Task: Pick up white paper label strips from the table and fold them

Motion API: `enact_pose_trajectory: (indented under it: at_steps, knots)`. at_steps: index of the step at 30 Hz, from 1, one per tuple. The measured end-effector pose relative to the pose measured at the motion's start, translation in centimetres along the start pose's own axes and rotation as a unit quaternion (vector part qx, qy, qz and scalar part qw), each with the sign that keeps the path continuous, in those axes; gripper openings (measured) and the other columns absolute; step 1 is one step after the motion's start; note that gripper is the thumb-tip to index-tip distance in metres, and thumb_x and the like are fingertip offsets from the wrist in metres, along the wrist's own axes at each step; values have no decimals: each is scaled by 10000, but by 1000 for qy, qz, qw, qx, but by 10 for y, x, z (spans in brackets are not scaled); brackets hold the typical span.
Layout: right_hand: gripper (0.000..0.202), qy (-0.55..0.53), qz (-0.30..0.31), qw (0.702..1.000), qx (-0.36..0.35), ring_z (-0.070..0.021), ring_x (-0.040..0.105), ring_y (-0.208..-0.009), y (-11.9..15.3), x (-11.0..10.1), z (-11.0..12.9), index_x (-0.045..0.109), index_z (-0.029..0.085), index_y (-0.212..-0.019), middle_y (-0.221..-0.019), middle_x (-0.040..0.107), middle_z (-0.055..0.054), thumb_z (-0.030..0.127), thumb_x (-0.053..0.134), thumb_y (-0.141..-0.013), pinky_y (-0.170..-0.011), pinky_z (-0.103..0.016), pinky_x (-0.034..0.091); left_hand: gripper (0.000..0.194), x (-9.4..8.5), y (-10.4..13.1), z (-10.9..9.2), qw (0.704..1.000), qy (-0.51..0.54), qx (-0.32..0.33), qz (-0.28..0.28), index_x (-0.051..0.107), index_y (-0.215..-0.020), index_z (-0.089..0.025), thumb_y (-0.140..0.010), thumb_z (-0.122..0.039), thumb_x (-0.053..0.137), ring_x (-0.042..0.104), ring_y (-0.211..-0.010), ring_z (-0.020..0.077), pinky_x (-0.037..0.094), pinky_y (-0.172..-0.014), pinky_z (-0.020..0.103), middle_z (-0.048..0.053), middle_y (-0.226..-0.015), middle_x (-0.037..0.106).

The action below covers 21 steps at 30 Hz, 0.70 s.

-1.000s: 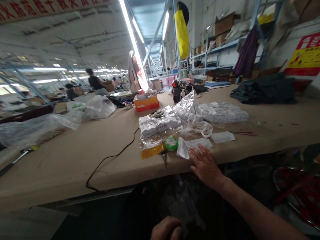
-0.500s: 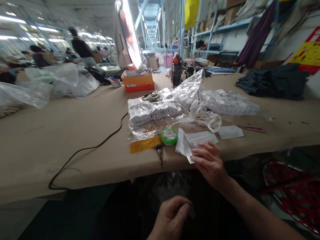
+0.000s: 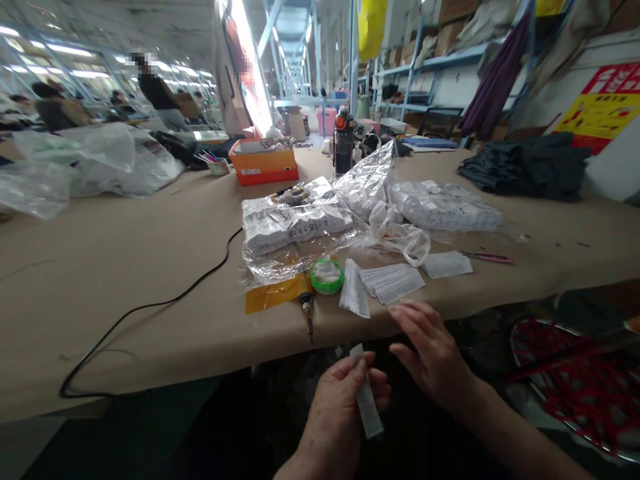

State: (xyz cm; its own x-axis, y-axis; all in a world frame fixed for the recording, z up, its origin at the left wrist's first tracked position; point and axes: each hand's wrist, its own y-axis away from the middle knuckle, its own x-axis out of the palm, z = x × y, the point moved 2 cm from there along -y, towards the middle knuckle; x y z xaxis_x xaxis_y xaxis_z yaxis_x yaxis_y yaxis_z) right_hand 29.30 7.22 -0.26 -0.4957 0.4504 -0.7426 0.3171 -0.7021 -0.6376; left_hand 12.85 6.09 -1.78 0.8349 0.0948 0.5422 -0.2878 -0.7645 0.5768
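Between the thumb and fingers of my left hand [image 3: 345,403] is a narrow pale strip [image 3: 369,408], held below the table's front edge. To its right my right hand [image 3: 430,347] hovers at the edge with fingers apart and nothing in them. Just beyond it lie fanned printed labels [image 3: 393,281], with a stack of folded labels [image 3: 355,290] beside them. A green round container [image 3: 327,275] with white contents stands left of the stack. The soldering-iron-like tool [image 3: 307,313] points toward the front edge near an amber sheet [image 3: 275,295].
Plastic-wrapped white bundles [image 3: 300,223] lie behind the labels. Pink scissors [image 3: 487,257] rest at the right. A black cable [image 3: 185,293] curves across the left of the table [image 3: 125,253]. Farther back are an orange box [image 3: 265,167], a bottle [image 3: 343,147] and dark folded cloth [image 3: 530,163].
The right hand has left the labels and opened near the table edge. My left hand has risen, and a pale strip now shows in it. The view has shifted slightly right.
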Motion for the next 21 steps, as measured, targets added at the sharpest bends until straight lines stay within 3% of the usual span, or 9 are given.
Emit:
enact_pose_trajectory:
  at_steps: [2,5,10,14,17,21]
  knots:
    - [464,76,17,996,52,-320,436,-1208,-5,2,-21,481,89,-1284,-1229,558,-174,332,515,-890,-987,-510,401,354,-2,2,2,999,-34,4,-2,588,-985,-90,-723,-290,717,607,-532,140,471,-529,247,41,-617,653]
    - [371,124,43,990,50,-311,455,-1191,-4,6,-35,543,105,-1232,-1234,568,-158,243,496,-891,-991,-503,402,346,-3,3,5,998,-55,9,11,566,-971,-125,-725,-320,710,596,-510,135,446,-493,227,13,-581,638]
    - [237,92,-10,995,27,-243,558,-1088,2,4,-44,626,153,-1082,-1105,651,-108,157,487,-890,-954,-428,450,234,-5,4,6,998,-69,3,-9,575,-810,-130,-713,-287,719,606,-522,127,461,-513,224,33,-612,657]
    - [161,23,-48,997,47,-210,620,-972,-1,-6,-48,645,197,-950,-976,684,-73,159,503,-883,-872,-384,499,204,-2,7,1,998,-55,-23,-22,617,-838,-106,-724,-251,703,627,-540,141,497,-546,258,84,-689,691]
    - [158,-55,-80,995,26,-207,620,-1001,1,-15,-29,631,210,-949,-975,679,-69,142,514,-868,-873,-385,504,180,4,9,-4,998,-40,-42,-9,626,-867,-92,-751,-224,663,636,-547,158,514,-575,292,102,-713,696]
    - [140,-126,4,987,-101,-217,570,-1115,13,-14,20,626,198,-951,-1022,679,-66,137,528,-870,-961,-420,451,135,7,9,-6,999,14,-44,28,634,-843,-74,-736,-155,649,623,-552,153,485,-560,269,91,-688,678]
